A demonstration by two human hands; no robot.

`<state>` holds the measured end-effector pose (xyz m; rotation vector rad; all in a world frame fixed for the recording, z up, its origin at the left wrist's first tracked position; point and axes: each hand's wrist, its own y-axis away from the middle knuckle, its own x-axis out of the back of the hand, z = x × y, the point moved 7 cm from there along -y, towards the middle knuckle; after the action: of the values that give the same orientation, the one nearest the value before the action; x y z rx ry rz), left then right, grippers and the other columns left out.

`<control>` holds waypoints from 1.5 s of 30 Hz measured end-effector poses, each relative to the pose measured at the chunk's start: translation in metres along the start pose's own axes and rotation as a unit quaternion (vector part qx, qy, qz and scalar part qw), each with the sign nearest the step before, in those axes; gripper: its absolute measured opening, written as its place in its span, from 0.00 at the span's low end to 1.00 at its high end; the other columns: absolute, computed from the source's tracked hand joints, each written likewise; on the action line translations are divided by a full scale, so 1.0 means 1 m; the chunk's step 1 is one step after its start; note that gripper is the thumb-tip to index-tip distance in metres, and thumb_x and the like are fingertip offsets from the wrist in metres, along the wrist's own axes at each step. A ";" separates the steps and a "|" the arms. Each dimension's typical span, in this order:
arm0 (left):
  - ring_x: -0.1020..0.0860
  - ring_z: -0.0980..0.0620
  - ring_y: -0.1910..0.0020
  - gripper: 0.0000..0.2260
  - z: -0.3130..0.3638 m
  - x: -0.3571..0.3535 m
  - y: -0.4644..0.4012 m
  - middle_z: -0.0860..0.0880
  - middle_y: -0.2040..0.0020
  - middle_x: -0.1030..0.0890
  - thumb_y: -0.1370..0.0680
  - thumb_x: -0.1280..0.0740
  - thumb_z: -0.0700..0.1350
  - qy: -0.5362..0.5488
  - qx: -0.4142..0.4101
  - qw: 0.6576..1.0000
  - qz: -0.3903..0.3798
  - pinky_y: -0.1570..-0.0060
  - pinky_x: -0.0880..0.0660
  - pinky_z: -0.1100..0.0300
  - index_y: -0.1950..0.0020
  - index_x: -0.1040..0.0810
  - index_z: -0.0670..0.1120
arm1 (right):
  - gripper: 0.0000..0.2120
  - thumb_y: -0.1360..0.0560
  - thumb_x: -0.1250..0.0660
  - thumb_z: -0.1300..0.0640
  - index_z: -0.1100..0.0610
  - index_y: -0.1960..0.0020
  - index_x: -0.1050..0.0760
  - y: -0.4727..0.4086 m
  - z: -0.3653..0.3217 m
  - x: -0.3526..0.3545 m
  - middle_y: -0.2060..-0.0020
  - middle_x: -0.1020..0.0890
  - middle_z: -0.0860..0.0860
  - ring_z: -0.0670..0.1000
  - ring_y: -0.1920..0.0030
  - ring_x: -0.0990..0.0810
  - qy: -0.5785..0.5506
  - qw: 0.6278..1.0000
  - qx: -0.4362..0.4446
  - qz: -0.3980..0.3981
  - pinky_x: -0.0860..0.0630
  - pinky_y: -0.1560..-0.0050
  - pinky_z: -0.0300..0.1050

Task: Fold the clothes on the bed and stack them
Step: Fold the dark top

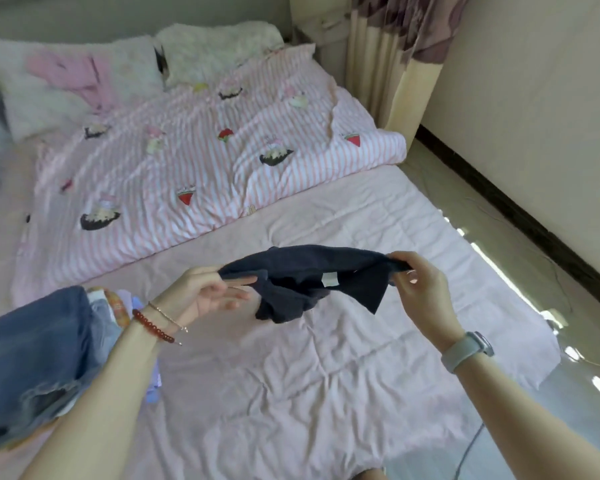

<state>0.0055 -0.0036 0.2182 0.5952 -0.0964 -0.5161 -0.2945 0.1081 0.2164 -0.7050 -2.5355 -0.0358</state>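
Dark garment (309, 275) held stretched above the bed (291, 375), left hand (205, 292) and right hand (420, 289) each pinching one end in their fingers, folded jeans (32, 351) left of it.

Dark garment (305, 278): matt soft cloth, pinched between fingers (400, 263). Sheet (291, 375) below the fingers: matt, creased cloth. Jeans (32, 358): coarse denim. Floor (520, 258): glossy.

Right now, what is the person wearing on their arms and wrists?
Both forearms are bare, with no sleeves. Near the left hand the wrist carries a dark red beaded bracelet and a thin gold chain bracelet. Near the right hand the wrist wears a watch on a pale grey band.
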 end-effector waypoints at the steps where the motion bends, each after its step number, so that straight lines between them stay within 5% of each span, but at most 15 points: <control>1: 0.17 0.49 0.60 0.16 0.008 0.001 0.013 0.45 0.55 0.15 0.22 0.48 0.29 -0.023 -0.016 1.000 0.010 0.64 0.21 0.62 0.49 0.22 0.39 | 0.12 0.28 0.37 0.71 0.59 0.51 0.21 -0.003 -0.020 0.006 0.57 0.24 0.50 0.47 0.59 0.24 0.011 0.999 0.040 0.007 0.31 0.57 0.29; 3: 0.18 0.55 0.64 0.11 0.026 0.002 0.039 0.51 0.63 0.15 0.21 0.43 0.32 -0.138 -0.074 0.985 0.070 0.64 0.22 0.66 0.51 0.22 0.41 | 0.12 0.29 0.36 0.74 0.63 0.51 0.22 -0.006 -0.056 0.019 0.52 0.28 0.54 0.47 0.55 0.28 0.026 0.993 0.112 0.028 0.32 0.53 0.29; 5: 0.21 0.55 0.70 0.08 0.055 0.000 0.072 0.53 0.71 0.20 0.23 0.37 0.35 -0.267 -0.186 0.926 0.189 0.66 0.27 0.73 0.59 0.21 0.41 | 0.12 0.30 0.38 0.76 0.65 0.50 0.24 -0.005 -0.086 0.035 0.49 0.28 0.54 0.44 0.51 0.31 0.018 0.986 0.162 0.039 0.32 0.50 0.32; 8: 0.26 0.53 0.60 0.04 0.093 -0.020 0.139 0.51 0.62 0.27 0.25 0.34 0.34 -0.317 -0.348 0.815 0.339 0.61 0.33 0.73 0.54 0.20 0.41 | 0.10 0.24 0.42 0.69 0.60 0.47 0.28 0.001 -0.116 0.066 0.55 0.25 0.46 0.39 0.55 0.29 -0.028 0.981 0.186 0.038 0.30 0.53 0.35; 11: 0.27 0.66 0.60 0.04 0.104 -0.055 0.184 0.52 0.58 0.27 0.21 0.40 0.37 -0.255 -0.405 0.810 0.339 0.60 0.33 0.73 0.50 0.29 0.45 | 0.11 0.24 0.46 0.63 0.53 0.45 0.32 0.015 -0.147 0.105 0.56 0.25 0.43 0.38 0.57 0.28 -0.057 0.968 0.242 0.047 0.32 0.54 0.31; 16: 0.30 0.58 0.70 0.06 0.103 -0.117 0.231 0.55 0.70 0.31 0.20 0.42 0.38 -0.263 -0.414 0.776 0.396 0.70 0.36 0.75 0.54 0.38 0.46 | 0.17 0.22 0.47 0.65 0.43 0.42 0.37 0.043 -0.168 0.159 0.50 0.27 0.49 0.32 0.53 0.28 -0.072 0.952 0.296 0.025 0.36 0.53 0.23; 21: 0.24 0.68 0.56 0.15 0.081 -0.162 0.249 0.59 0.55 0.25 0.25 0.33 0.39 -0.234 -0.429 0.815 0.310 0.56 0.32 0.77 0.49 0.35 0.56 | 0.22 0.21 0.43 0.57 0.36 0.35 0.44 0.062 -0.152 0.180 0.56 0.26 0.44 0.38 0.57 0.25 -0.100 0.953 0.284 -0.036 0.30 0.54 0.30; 24: 0.23 0.60 0.54 0.23 0.052 -0.167 0.248 0.53 0.53 0.23 0.29 0.27 0.39 -0.215 -0.396 0.851 0.269 0.51 0.28 0.69 0.47 0.34 0.60 | 0.17 0.25 0.42 0.52 0.43 0.38 0.37 0.070 -0.137 0.175 0.51 0.26 0.44 0.39 0.52 0.26 -0.054 0.959 0.268 -0.077 0.30 0.49 0.33; 28: 0.23 0.67 0.53 0.21 0.010 -0.158 0.223 0.58 0.52 0.21 0.30 0.27 0.38 -0.213 -0.328 0.880 0.270 0.51 0.30 0.75 0.48 0.29 0.60 | 0.10 0.25 0.40 0.62 0.58 0.45 0.26 0.071 -0.098 0.152 0.57 0.24 0.39 0.32 0.56 0.27 -0.035 0.966 0.221 -0.128 0.35 0.55 0.20; 31: 0.24 0.70 0.54 0.17 -0.009 -0.141 0.184 0.62 0.54 0.21 0.30 0.27 0.40 -0.190 -0.283 0.898 0.276 0.50 0.30 0.75 0.52 0.27 0.60 | 0.10 0.23 0.40 0.67 0.58 0.46 0.25 0.057 -0.075 0.122 0.59 0.24 0.38 0.28 0.56 0.26 -0.008 0.970 0.181 -0.164 0.35 0.57 0.19; 36: 0.25 0.56 0.51 0.14 0.011 -0.075 0.079 0.57 0.50 0.21 0.29 0.27 0.42 -0.188 -0.241 0.893 0.329 0.49 0.32 0.74 0.46 0.25 0.52 | 0.14 0.21 0.42 0.63 0.58 0.37 0.27 -0.030 -0.056 0.033 0.45 0.21 0.50 0.53 0.41 0.25 0.052 0.975 0.118 -0.182 0.34 0.46 0.33; 41: 0.32 0.44 0.36 0.27 0.021 0.020 -0.057 0.41 0.34 0.32 0.25 0.33 0.49 -0.226 -0.101 0.881 0.404 0.36 0.34 0.51 0.29 0.38 0.45 | 0.26 0.21 0.42 0.56 0.56 0.25 0.45 -0.143 -0.020 -0.073 0.31 0.34 0.57 0.58 0.36 0.29 0.129 0.977 0.021 -0.171 0.33 0.40 0.49; 45: 0.28 0.43 0.38 0.20 -0.077 0.025 -0.104 0.40 0.36 0.28 0.22 0.38 0.45 -0.187 0.048 0.911 0.365 0.39 0.33 0.56 0.32 0.32 0.40 | 0.22 0.21 0.45 0.58 0.55 0.28 0.40 -0.124 0.060 -0.120 0.32 0.35 0.54 0.58 0.39 0.28 0.154 0.962 -0.070 -0.216 0.31 0.42 0.49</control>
<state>0.0000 -0.0498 0.0950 0.5045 -0.6871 0.1142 -0.2942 -0.0476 0.1199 -0.1644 -2.3476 -0.4441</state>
